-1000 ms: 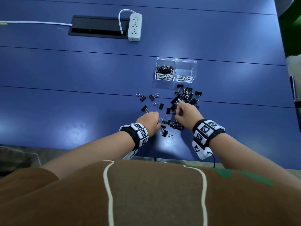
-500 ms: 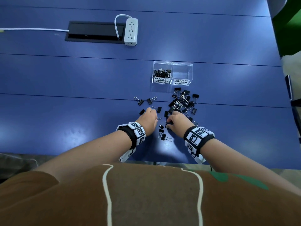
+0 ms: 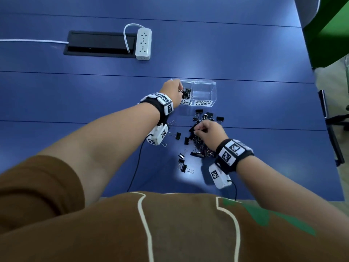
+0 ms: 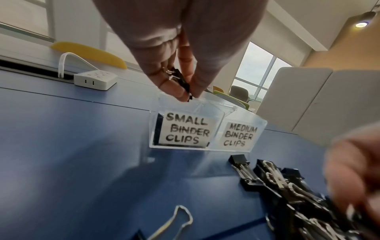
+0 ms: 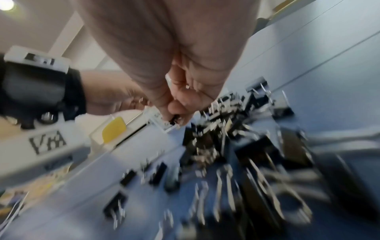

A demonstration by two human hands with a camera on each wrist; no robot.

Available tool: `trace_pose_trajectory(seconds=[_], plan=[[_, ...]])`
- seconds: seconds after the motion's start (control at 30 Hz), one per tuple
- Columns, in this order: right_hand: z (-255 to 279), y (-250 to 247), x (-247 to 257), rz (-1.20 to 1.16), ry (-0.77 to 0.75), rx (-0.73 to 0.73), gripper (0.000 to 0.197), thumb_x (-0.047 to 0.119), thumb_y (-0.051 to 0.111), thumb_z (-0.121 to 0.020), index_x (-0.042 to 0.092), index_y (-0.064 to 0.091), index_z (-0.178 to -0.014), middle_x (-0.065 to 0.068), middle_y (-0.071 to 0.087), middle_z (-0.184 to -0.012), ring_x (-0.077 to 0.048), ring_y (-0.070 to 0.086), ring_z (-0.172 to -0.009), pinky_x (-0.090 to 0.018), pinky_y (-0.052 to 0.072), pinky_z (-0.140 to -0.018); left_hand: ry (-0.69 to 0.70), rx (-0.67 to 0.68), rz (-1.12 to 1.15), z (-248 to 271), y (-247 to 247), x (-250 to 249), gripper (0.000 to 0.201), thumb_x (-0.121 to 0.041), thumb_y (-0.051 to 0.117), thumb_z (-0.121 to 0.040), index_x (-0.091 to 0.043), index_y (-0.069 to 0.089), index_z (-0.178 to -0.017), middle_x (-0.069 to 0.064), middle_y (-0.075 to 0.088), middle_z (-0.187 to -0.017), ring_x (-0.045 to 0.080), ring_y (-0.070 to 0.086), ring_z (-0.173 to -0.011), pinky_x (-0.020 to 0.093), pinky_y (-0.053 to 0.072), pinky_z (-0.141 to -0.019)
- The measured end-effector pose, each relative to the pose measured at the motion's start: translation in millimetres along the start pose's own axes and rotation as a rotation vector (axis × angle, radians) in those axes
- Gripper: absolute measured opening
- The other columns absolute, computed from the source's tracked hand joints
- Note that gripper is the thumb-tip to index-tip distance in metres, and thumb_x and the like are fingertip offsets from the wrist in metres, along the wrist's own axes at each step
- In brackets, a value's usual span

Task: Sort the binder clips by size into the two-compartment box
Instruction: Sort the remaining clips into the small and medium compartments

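1. Binder clips (image 3: pixel 200 137): black folded metal bodies with silver wire loop handles, piled loose on the table just in front of the box; several strays to the pile's left; too tangled to count.
2. Left hand (image 3: pixel 172 91) over the left compartment, thumb and fingertips pinching one small clip (image 4: pixel 180 81) just above the rim.
3. Box (image 3: pixel 212 86): clear hard plastic, two compartments, two hand-lettered paper labels, "SMALL" left, "MEDIUM" right. Small side holds dark clips; medium side shows none.
4. Right hand (image 3: pixel 208 130) on the pile, fingers curled and pinching a clip; its size is lost to blur.
5. Table (image 3: pixel 75 95): smooth blue; one white power strip (image 3: pixel 143 44) far back.
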State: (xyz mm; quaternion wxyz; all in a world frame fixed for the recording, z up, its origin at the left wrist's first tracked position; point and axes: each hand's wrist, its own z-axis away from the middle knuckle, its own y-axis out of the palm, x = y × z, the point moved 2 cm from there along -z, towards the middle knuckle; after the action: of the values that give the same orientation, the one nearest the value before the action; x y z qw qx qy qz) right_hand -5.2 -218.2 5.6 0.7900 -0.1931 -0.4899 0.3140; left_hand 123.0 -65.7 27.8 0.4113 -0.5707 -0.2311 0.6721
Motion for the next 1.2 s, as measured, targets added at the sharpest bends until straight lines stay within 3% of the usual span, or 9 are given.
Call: trace_pose_trajectory(seconds=[0.23,0.4,0.5,0.6,0.77,0.9,1.0,1.07,1.2], plan=[[-56,-42,41,-0.008,-0.074,-0.128,0.008,0.014,0.058,-0.088,0.017,0.065,-0.090,0.001,0.065,-0.090,-0.014,0.059,-0.074,-0.026,0.050,-0.070,0.055,0.002,0.115,0,3,8,0.032,-0.003,0.048,-0.090,-0.010,0.058,-0.119,0.009,0.062,-0.122,0.024,0.059,-0.110,0.028,0.043,-0.096],[-96,-38,76,0.126,-0.174,-0.108,0.014,0.009,0.055,-0.086,0.014,0.066,-0.094,-0.005,0.069,-0.093,-0.016,0.057,-0.079,-0.026,0.047,-0.078,0.087,-0.030,0.148,36,8,21,0.027,-0.001,0.050,-0.086,-0.008,0.061,-0.110,0.012,0.056,-0.113,0.023,0.056,-0.099,0.028,0.044,-0.091],[-107,-30,90,0.262,-0.234,-0.065,0.020,0.005,0.052,-0.086,0.012,0.066,-0.097,-0.009,0.068,-0.101,-0.021,0.059,-0.083,-0.027,0.047,-0.077,0.111,0.068,0.089,74,24,32,0.024,-0.002,0.050,-0.084,-0.007,0.061,-0.105,0.013,0.054,-0.111,0.026,0.056,-0.097,0.026,0.042,-0.088],[-108,-24,92,0.349,-0.244,-0.025,0.031,0.000,0.048,-0.084,0.015,0.065,-0.104,-0.011,0.064,-0.114,-0.028,0.061,-0.092,-0.028,0.048,-0.079,0.205,0.263,-0.019,114,47,40,0.024,-0.002,0.049,-0.084,-0.007,0.061,-0.104,0.013,0.054,-0.111,0.030,0.055,-0.103,0.037,0.045,-0.093],[-75,-27,81,0.258,-0.299,-0.088,0.028,0.001,0.047,-0.084,0.013,0.066,-0.101,-0.010,0.060,-0.103,-0.021,0.053,-0.085,-0.031,0.048,-0.082,0.397,0.480,-0.263,152,75,45,0.038,0.001,0.044,-0.082,-0.012,0.058,-0.116,0.010,0.050,-0.118,0.028,0.050,-0.108,0.041,0.050,-0.076],[-21,-15,58,0.276,-0.361,0.056,0.019,0.006,0.051,-0.085,0.012,0.067,-0.092,-0.003,0.066,-0.094,-0.014,0.057,-0.080,-0.026,0.049,-0.081,0.447,0.570,-0.395,155,80,51,0.046,0.003,0.044,-0.084,-0.014,0.054,-0.125,0.009,0.046,-0.119,0.028,0.048,-0.110,0.042,0.051,-0.077],[16,8,30,0.407,-0.377,0.256,0.016,0.011,0.054,-0.081,0.017,0.069,-0.083,0.003,0.063,-0.086,-0.014,0.056,-0.075,-0.030,0.052,-0.081,0.396,0.535,-0.345,152,77,50,0.033,-0.005,0.044,-0.092,-0.009,0.053,-0.123,0.000,0.050,-0.104,0.031,0.051,-0.105,0.040,0.046,-0.086],[33,24,11,0.462,-0.364,0.345,0.010,0.016,0.057,-0.080,0.017,0.067,-0.079,0.001,0.061,-0.084,-0.018,0.057,-0.074,-0.035,0.053,-0.079,0.396,0.485,-0.347,150,76,50,0.028,-0.006,0.046,-0.092,-0.007,0.055,-0.118,0.009,0.049,-0.108,0.032,0.052,-0.098,0.039,0.044,-0.081],[51,48,-12,0.412,-0.331,0.333,0.017,0.026,0.067,-0.077,0.016,0.057,-0.086,0.000,0.052,-0.088,-0.019,0.050,-0.080,-0.032,0.047,-0.076,0.414,0.340,-0.324,152,75,58,0.020,-0.014,0.059,-0.084,-0.005,0.058,-0.102,0.015,0.049,-0.106,0.032,0.052,-0.093,0.044,0.049,-0.080]])
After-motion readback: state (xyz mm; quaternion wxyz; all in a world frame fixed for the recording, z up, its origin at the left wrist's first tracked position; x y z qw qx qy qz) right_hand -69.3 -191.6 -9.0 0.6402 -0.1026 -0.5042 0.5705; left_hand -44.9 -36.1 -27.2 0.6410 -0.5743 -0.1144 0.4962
